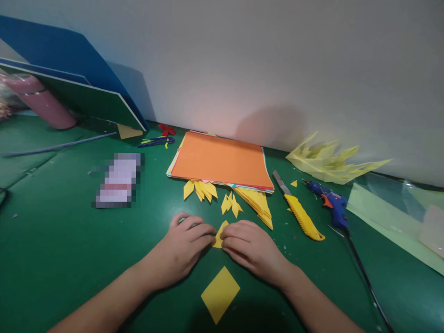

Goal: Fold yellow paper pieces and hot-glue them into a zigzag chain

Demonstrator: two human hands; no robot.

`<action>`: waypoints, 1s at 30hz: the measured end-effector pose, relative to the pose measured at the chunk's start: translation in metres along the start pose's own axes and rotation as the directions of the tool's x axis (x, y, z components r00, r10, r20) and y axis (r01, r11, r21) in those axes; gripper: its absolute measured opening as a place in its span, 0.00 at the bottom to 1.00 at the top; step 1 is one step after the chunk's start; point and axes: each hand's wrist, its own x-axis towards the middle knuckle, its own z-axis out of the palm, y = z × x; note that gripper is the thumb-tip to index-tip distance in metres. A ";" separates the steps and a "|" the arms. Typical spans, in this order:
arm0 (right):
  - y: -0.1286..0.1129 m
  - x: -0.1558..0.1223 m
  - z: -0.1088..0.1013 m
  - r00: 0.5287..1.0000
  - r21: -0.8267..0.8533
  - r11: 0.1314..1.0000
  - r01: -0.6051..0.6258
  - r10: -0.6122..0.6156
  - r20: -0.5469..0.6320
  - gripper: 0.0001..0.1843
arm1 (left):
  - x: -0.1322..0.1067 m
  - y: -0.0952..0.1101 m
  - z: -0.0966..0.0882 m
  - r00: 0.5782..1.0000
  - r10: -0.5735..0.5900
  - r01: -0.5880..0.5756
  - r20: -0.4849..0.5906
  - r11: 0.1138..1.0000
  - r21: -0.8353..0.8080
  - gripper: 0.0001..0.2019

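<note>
Between my two hands a small folded piece of yellow paper (218, 241) lies on the green table. My left hand (190, 240) has its fingertips closed at the paper's left edge. From the other side, my right hand (250, 244) presses closed fingers on the right part and hides some of it. A flat yellow paper diamond (220, 296) rests just below them. Above my hands are small folded yellow pieces (231, 203), more pointed yellow pieces (200, 189) and a fanned stack of yellow paper (256, 203).
Colored paper sheets (225, 159), orange on top, lie behind. At right are a yellow utility knife (303, 216), a blue glue gun (331, 201) with its cord and a spiky pale-yellow paper shape (329, 162). A blurred phone (120, 180) and pink bottle (45, 101) are left.
</note>
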 end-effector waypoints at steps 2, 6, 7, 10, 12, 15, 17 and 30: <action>0.000 0.000 0.000 1.000 0.016 1.000 0.004 -0.004 -0.012 0.12 | 0.000 -0.002 0.000 0.999 0.047 -0.047 0.007 0.999 -0.016 0.15; 0.000 0.000 -0.001 0.999 0.048 0.998 -0.027 0.029 -0.031 0.12 | 0.001 -0.003 -0.003 0.993 0.104 -0.102 0.048 0.994 -0.042 0.16; 0.001 0.000 -0.001 0.999 0.059 0.998 -0.035 0.037 -0.029 0.12 | 0.001 -0.003 -0.004 0.993 0.102 -0.099 0.052 0.994 -0.050 0.16; 0.002 -0.001 0.000 0.999 0.091 0.995 -0.033 0.036 -0.032 0.09 | 0.003 -0.004 -0.007 0.994 0.091 -0.086 0.066 0.994 -0.075 0.17; 0.002 -0.002 0.001 0.998 0.099 0.995 -0.026 0.030 -0.047 0.10 | 0.003 -0.005 -0.007 0.996 0.070 -0.064 0.058 0.993 -0.095 0.16; 0.002 -0.003 0.002 0.998 0.088 0.996 -0.028 0.033 -0.061 0.11 | 0.005 -0.003 -0.006 0.999 0.029 -0.024 0.041 0.992 -0.121 0.15; 0.002 -0.002 0.002 0.998 0.060 0.997 -0.050 0.052 -0.047 0.12 | 0.007 0.000 -0.005 0.999 -0.006 0.010 0.041 0.993 -0.120 0.11; -0.004 0.006 0.006 0.951 0.228 0.933 -0.277 0.301 -0.075 0.06 | 0.013 0.006 0.003 0.984 -0.176 0.169 -0.023 0.969 -0.181 0.04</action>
